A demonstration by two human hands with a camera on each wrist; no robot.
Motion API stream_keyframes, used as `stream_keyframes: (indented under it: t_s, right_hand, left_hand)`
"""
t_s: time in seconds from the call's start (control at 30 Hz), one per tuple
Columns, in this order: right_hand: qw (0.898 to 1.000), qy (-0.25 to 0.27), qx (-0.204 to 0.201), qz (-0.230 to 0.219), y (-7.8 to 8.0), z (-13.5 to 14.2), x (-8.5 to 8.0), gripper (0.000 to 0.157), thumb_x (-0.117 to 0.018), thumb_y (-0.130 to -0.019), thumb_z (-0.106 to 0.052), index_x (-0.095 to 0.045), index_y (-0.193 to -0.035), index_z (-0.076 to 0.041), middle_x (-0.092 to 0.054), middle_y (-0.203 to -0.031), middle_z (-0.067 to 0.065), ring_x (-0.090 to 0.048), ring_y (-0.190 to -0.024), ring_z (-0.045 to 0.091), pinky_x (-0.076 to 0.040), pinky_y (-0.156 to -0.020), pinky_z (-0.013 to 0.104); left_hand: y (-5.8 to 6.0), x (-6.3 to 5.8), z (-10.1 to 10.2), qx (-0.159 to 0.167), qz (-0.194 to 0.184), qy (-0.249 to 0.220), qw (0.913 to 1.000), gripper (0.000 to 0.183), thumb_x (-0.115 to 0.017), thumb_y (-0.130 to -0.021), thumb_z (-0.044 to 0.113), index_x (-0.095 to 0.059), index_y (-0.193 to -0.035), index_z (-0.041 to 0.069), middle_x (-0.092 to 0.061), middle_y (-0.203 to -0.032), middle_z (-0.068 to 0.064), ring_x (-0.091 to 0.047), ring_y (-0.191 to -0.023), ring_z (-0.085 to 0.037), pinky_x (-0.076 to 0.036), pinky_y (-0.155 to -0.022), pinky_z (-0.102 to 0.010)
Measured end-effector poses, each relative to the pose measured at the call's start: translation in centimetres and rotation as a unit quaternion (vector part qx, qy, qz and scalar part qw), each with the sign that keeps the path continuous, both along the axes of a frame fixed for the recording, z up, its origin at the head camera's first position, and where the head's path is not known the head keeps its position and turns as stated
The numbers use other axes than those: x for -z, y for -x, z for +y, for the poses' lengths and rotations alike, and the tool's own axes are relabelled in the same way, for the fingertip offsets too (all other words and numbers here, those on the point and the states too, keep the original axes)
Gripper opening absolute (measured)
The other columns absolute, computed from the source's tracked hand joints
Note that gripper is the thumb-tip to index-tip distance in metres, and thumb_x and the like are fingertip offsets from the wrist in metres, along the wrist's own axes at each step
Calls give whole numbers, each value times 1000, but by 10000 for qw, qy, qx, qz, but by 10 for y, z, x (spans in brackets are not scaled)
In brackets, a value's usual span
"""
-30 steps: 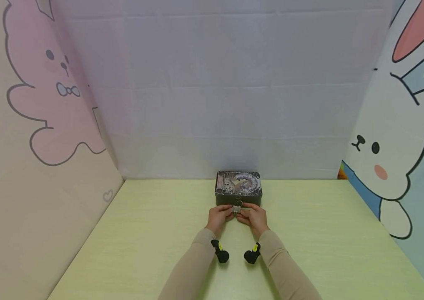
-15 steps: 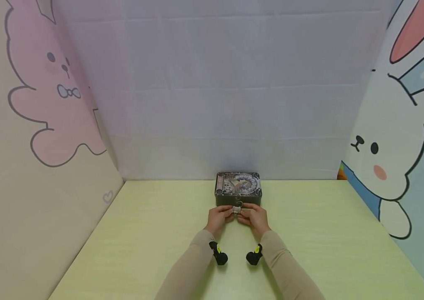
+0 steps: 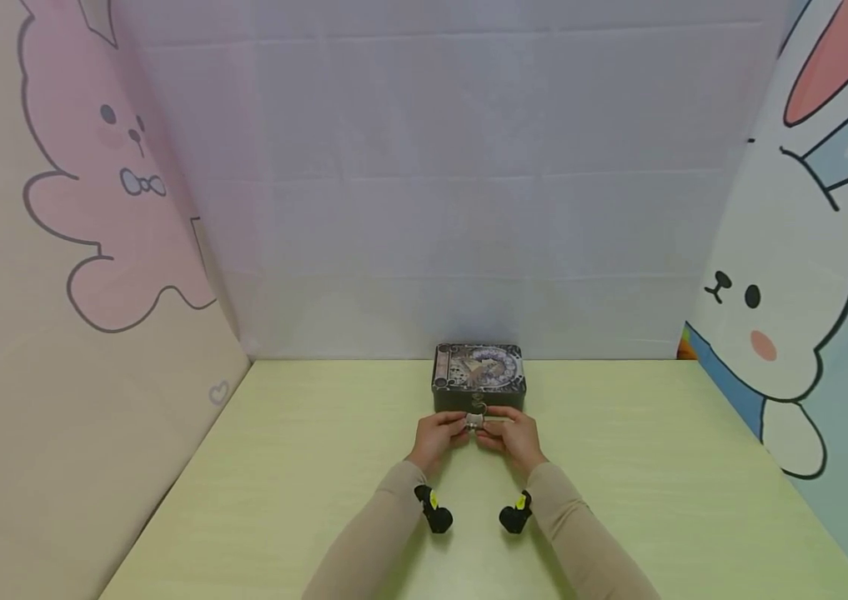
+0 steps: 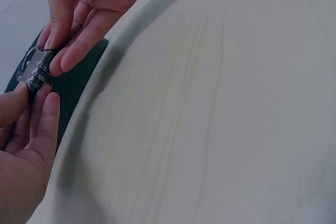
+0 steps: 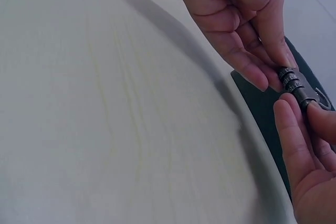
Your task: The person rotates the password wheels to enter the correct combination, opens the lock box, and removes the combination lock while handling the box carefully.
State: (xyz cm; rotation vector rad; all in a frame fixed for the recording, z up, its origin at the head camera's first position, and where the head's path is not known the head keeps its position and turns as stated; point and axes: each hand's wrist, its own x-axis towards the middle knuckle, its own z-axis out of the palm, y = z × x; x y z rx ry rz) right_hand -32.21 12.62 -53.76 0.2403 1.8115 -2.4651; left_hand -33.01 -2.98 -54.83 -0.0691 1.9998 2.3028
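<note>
A small metal combination padlock (image 3: 474, 421) with number dials is held between both hands, just in front of a dark, picture-lidded tin box (image 3: 479, 368). My left hand (image 3: 436, 439) pinches one end of the lock, and my right hand (image 3: 514, 439) pinches the other. Seen from the left wrist, the padlock (image 4: 39, 70) shows its dial rows, and its shackle lies over the box's side. The right wrist view has the dials of the padlock (image 5: 291, 83) between the fingertips of both hands. In the head view a metal ring (image 3: 480, 407) hangs at the box's front clasp.
The tin stands near the back edge of a pale yellow-green table (image 3: 303, 467), before a white cloth backdrop (image 3: 393, 208). Rabbit-printed panels (image 3: 761, 333) flank both sides. A black camera (image 3: 434, 510) is strapped on each wrist.
Both wrists have drifted slightly apart, sideways, while the fingers stay on the padlock. The tin box stays in its place.
</note>
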Motion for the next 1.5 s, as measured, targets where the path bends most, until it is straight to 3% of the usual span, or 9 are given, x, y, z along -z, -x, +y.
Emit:
stream_keyframes:
  t_s: [0.13, 0.27, 0.37, 0.57, 1.5]
  right_hand:
    - [9999, -65, -63, 53, -1, 1, -3, 35, -54, -91, 16, -54, -125, 18, -71, -85, 14, -71, -68, 18, -61, -66, 31]
    - [9999, -93, -92, 57, -3, 1, -5, 35, -54, -90, 17, -54, -126, 18, -71, -87, 16, -71, -69, 19, -61, -67, 33]
    - [9999, -103, -113, 78, -5, 1, -8, 36, -54, -90, 17, -53, -126, 18, -71, -86, 17, -71, -68, 19, -61, -67, 32]
    - [9995, -114, -211, 188, -8, 0, -13, 37, -54, -90, 18, -52, -127, 19, -70, -84, 17, -71, -67, 19, -61, -66, 30]
    - [9976, -207, -583, 296, -24, 0, -19, 38, -54, -90, 16, -52, -128, 19, -71, -88, 18, -72, -70, 19, -61, -68, 31]
  left_hand:
    - [-11, -14, -2, 119, 115, -16, 9999, 24, -62, -93, -8, -63, -115, -19, -69, -105, -24, -70, -87, -24, -59, -84, -39]
    - [-13, -18, -4, 187, 186, 20, 9996, 25, -62, -93, -9, -63, -115, -19, -69, -105, -24, -71, -86, -24, -58, -85, -40]
    - [-6, -8, -5, 174, 163, -67, 9997, 25, -63, -93, -8, -64, -115, -19, -70, -103, -20, -69, -81, -18, -59, -81, -36]
    - [-6, -7, -8, 204, 74, -262, 9994, 25, -62, -93, -8, -63, -116, -18, -70, -99, -14, -68, -78, -14, -60, -78, -31]
    - [-28, -15, -18, 489, -261, -702, 9960, 32, -58, -97, -6, -56, -126, -18, -68, -106, -14, -68, -85, -14, -57, -87, -31]
